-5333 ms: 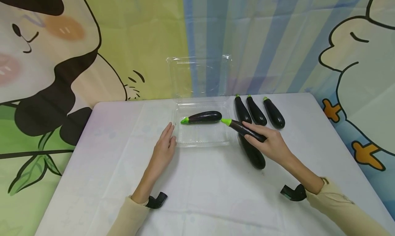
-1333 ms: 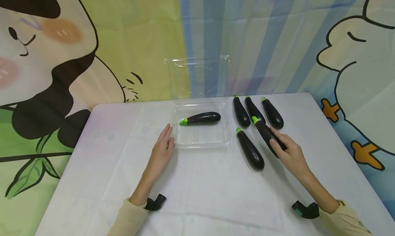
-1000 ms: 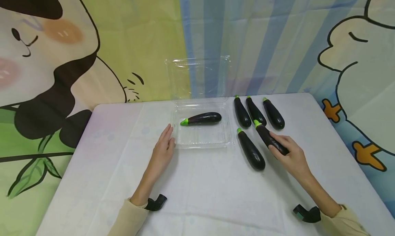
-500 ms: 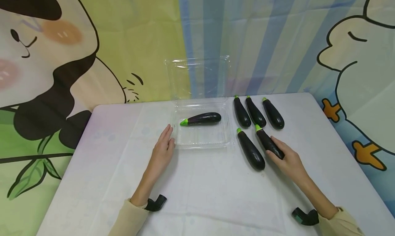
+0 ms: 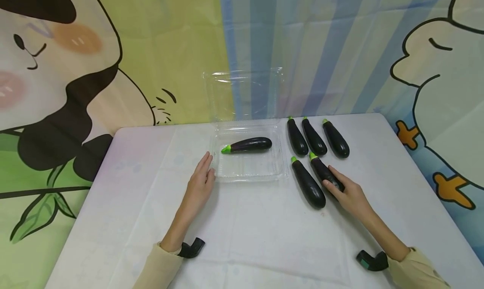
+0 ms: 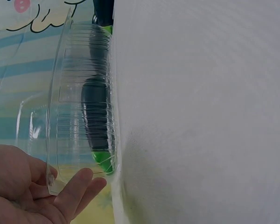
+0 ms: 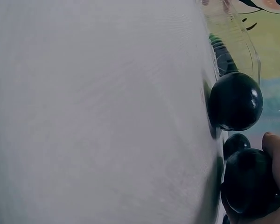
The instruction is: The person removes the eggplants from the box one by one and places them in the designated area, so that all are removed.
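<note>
My right hand [image 5: 349,196] grips the thick lower end of a dark purple eggplant [image 5: 320,168], its green cap pointing away from me. It lies low over the table, beside another eggplant [image 5: 308,184] to its left. In the right wrist view the held eggplant's [image 7: 247,182] rounded end sits against my fingers. My left hand [image 5: 200,179] rests with fairly straight fingers against the left rim of a clear plastic clamshell container [image 5: 245,169], its lid upright. One eggplant [image 5: 251,144] lies sideways inside, green cap to the left; the left wrist view shows it through the wall [image 6: 67,140].
Three more eggplants, a left one [image 5: 297,137], a middle one [image 5: 314,137] and a right one [image 5: 335,139], lie right of the container near the table's back edge. A white cloth covers the table [image 5: 242,238]. A printed curtain [image 5: 181,49] hangs close behind.
Seconds ago my right hand held the eggplant over the container's right side; it moved right and towards me. Lately the eggplant has come down and slightly left. My left hand stays put.
</note>
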A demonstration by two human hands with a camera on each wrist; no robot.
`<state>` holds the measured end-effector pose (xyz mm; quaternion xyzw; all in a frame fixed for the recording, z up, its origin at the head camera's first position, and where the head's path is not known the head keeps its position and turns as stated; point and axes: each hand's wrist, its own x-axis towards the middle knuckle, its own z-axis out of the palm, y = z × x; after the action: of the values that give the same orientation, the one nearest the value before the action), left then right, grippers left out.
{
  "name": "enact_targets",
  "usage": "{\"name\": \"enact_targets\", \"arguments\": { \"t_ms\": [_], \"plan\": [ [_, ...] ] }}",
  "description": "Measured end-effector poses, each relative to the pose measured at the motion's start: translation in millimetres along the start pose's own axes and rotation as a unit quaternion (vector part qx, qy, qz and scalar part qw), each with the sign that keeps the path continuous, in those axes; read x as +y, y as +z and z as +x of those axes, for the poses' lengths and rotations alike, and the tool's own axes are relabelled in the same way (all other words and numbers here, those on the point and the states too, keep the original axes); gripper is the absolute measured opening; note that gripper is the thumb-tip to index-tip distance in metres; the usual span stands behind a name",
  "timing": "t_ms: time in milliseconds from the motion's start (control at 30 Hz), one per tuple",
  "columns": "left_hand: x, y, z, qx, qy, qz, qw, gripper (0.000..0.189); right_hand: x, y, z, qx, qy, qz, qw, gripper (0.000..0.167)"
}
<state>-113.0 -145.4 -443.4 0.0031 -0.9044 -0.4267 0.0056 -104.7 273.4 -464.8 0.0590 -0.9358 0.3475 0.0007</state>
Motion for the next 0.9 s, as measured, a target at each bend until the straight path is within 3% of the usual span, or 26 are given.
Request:
{"name": "enact_targets", "arguments": {
  "t_ms": [500,900],
  "plan": [
    [0.6,-0.9,2.7,0.001,0.003,0.006,1.0000,0.051,-10,-1,4.5,-0.014,-0.017,-0.008,0.9997,0.060],
    [0.5,0.5,-0.1,-0.006,-0.002,0.002,1.0000,0.051,-8,-1,7.8,-0.048,-0.018,-0.014,0.9986,0.064]
  ]
}}
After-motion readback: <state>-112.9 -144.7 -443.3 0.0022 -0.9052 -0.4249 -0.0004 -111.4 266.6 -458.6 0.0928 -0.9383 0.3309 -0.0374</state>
